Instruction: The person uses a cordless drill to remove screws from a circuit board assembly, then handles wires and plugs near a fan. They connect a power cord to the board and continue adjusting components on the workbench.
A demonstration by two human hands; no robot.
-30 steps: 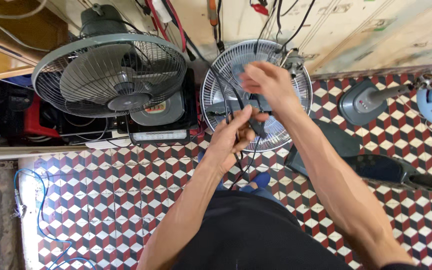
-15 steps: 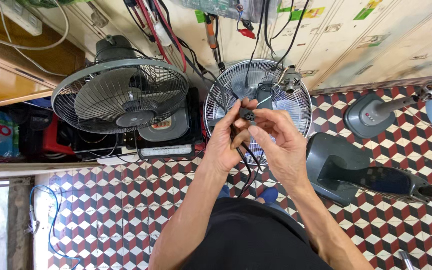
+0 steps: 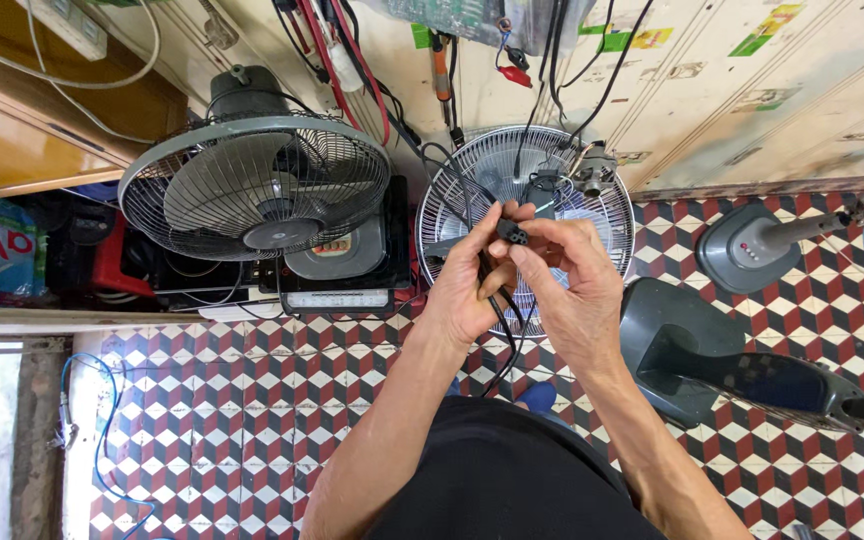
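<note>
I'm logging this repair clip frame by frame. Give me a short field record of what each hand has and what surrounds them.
left hand: grips the black cable just below its end
right hand: fingertips pinch the small black plug at the cable's end
behind hands: white fan grille leaning at the wall
left of it: grey fan above a dark appliance
right: grey fan base lying on its side; dark fan stand
floor: chequered tiles

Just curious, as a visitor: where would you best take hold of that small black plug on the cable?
Probably the black plug by its short flat-sided body, pinched from both sides, as the left hand and right hand do; its cable hangs limp below.
</note>
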